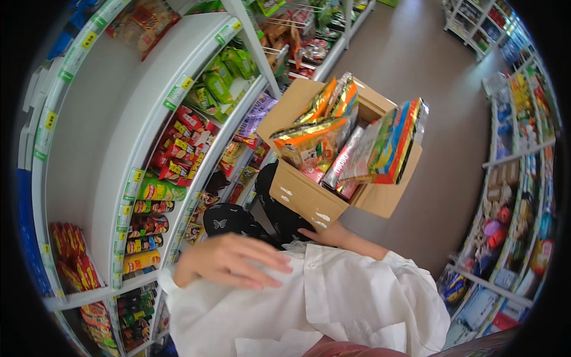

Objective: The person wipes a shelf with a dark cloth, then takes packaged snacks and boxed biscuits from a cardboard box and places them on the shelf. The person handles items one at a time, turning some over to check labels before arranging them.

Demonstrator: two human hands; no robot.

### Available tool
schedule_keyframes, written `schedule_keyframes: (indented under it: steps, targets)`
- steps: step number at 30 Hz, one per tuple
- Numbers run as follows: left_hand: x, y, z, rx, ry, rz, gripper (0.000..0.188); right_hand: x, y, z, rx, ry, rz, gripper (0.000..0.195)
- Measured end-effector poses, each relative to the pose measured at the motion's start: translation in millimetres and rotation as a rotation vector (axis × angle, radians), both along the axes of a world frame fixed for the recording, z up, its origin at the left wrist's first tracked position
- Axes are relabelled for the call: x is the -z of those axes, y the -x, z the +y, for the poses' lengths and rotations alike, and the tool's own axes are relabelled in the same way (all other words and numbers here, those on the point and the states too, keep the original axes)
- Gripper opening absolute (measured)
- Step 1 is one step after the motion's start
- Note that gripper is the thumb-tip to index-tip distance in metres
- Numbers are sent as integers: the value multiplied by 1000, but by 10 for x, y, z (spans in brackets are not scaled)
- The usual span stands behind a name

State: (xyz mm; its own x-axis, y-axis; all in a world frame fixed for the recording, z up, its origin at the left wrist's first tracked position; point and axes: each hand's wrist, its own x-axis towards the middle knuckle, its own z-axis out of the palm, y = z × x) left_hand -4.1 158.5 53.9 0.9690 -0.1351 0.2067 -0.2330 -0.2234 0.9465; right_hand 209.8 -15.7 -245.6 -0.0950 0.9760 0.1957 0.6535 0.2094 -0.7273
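Note:
An open cardboard box [308,192] stands before me, filled with orange-topped snack bags [312,143], a long silver-and-pink carton [341,165] and a colourful flat package [392,143] that sticks up at the right. My right hand [328,235] is at the near side of the box, partly hidden beneath its flap; whether it grips the box cannot be told. In front of my white shirt, my left hand [234,261] is raised with its fingers extended, slightly blurred, holding nothing. It is near the shelf side, left of the box.
Store shelves rise on the left, with red snack packets [183,147], green bags [218,80], canister snacks [149,225] and a large bag [145,26] on the upper shelf [76,134]. More shelving [517,156] lines the right, across the aisle floor [401,53].

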Motion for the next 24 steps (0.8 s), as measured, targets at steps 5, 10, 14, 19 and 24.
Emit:
schedule_keyframes:
  steps: [5, 10, 14, 19, 24]
  targets:
    - [784, 1124, -375, -838, 221, -227, 48, -1433, -689, -510, -278, 612, 178, 52]
    - [898, 1852, -181, -1000, 390, -395, 55, -2611, -963, -625, 375, 262, 137, 48]
    - [779, 2106, -1, -907, 424, -474, 58, -2418, -762, -79, 1109, -96, -341, 67]
    - [747, 2554, -35, -907, 321, -500, 62, -2133, -791, 493, 1257, -205, -449, 62]
    - [951, 2958, -205, -977, 411, -561, 69, -2558, -1032, 383, 1187, -530, 57, 35]
